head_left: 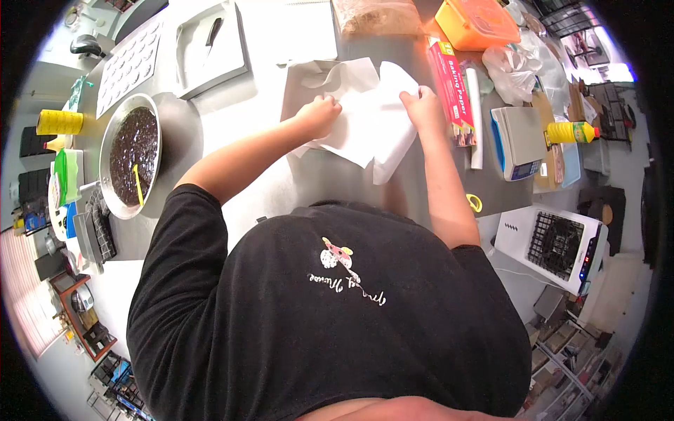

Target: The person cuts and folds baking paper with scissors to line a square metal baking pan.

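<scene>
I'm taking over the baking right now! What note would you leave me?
Left hand: curled, pressing on the paper; grip unclear.
Right hand: pinching the paper's folded edge.
Things: the paper lies on the table, beside its box and roll. The bowl of dark batter, with a spatula in it, sits to the left.
Done: a sheet is off the roll and partly folded.
Left: probably finishing the fold; the batter is not yet out of the bowl.

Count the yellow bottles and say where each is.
2. One yellow plastic bottle lies far left, near the round metal bowl; the other lies right of the white-and-blue scale. More may be hidden.
</scene>
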### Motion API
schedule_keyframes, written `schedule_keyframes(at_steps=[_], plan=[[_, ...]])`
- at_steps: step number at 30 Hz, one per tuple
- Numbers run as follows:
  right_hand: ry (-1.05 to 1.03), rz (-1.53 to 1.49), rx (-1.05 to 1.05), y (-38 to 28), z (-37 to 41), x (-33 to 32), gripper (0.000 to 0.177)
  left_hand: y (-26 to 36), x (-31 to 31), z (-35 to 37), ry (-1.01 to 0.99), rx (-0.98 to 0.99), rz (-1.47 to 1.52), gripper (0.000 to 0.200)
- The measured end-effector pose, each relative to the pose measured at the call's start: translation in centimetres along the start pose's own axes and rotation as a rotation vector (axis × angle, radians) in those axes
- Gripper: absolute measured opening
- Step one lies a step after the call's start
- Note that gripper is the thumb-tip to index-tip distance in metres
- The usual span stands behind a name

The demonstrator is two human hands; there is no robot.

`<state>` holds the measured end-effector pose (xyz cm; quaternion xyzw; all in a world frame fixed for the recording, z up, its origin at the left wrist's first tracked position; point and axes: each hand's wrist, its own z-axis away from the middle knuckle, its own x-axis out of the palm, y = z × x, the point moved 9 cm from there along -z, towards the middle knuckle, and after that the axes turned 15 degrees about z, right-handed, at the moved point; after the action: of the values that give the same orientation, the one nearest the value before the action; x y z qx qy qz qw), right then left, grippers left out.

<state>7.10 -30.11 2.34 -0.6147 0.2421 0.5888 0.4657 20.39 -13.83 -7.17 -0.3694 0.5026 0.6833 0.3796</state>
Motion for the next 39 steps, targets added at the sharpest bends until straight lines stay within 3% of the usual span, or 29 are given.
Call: schedule_keyframes(at_steps=[5,10,13,14,16,27,31,39], plan=[[0.106,0.069,-0.039,-2.1,-0.9,-0.9,0.042,0.2,0.0,-0.1,-0.020,-0.003,-0.001,0.028],[0.179,0.113,-0.161,-4.0,-0.9,-1.6,0.043,1.3,-2.6,-0.5,0.008,-0.009,0.022,0.020],[0.148,0.133,-0.203,-4.9,-0.6,-1.6,0.044,2.5,-6.4,-1.3,0.252,-0.003,0.396,0.021],[0.172,0.124,-0.211,-5.1,-0.6,-1.7,0.043,3.0,-6.3,-1.8,0.254,-0.008,0.399,0.021],[0.197,0.115,-0.221,-5.4,-0.6,-1.8,0.042,2.9,-5.9,-2.7,0.278,-0.092,0.784,0.019],[0.014,0.064,-0.150,-3.9,-1.9,-0.4,0.062,3.5,-3.8,-3.9,0.355,-0.146,0.852,0.013],[-0.058,0.126,-0.131,-3.2,-1.1,-0.4,0.063,3.1,-3.8,-3.8,0.373,-0.191,0.846,0.015],[0.057,-0.041,-0.156,-3.5,-0.6,-0.9,0.054,2.8,-2.6,-3.8,0.356,-0.127,0.811,0.017]])
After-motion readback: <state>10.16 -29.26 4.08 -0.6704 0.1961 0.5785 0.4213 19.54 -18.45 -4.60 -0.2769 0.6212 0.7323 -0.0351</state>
